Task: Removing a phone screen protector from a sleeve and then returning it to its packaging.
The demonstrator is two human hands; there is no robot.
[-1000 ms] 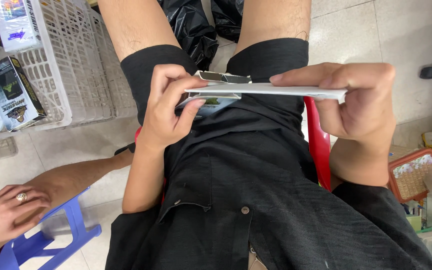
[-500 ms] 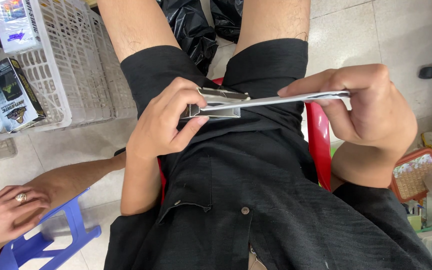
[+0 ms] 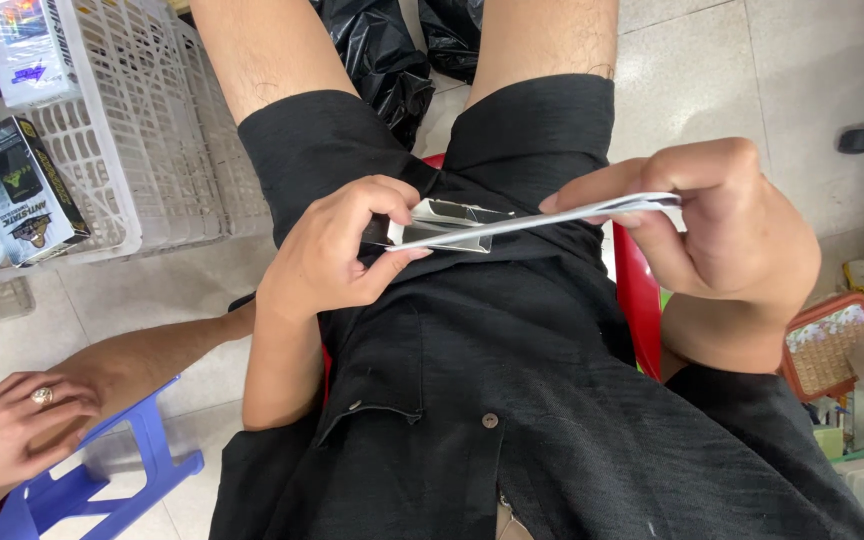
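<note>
1. Head view looks down on one seated person in black shirt and shorts, perched on one red chair [image 3: 640, 300].
2. One white plastic crate [image 3: 102, 140] stands at the person's left, with several printed boxes [image 3: 22, 190] on and beside it; I cannot count them all.
3. One blue stool [image 3: 102, 480] sits lower left, where a co-worker's ringed hand [image 3: 12, 435] rests.
4. Right hand [image 3: 722, 235] is curled, thumb and fingers pinching the far end of one long thin white strip [image 3: 542, 215] held over the lap.
5. Left hand [image 3: 337, 250] is closed around the strip's near end and one small clear rectangular piece [image 3: 447, 225] against it.
6. Since a second ago, the strip has tilted from level to slanting, and the left fingers have slid further over the clear piece, which suggests it is being pressed on or peeled off.
</note>
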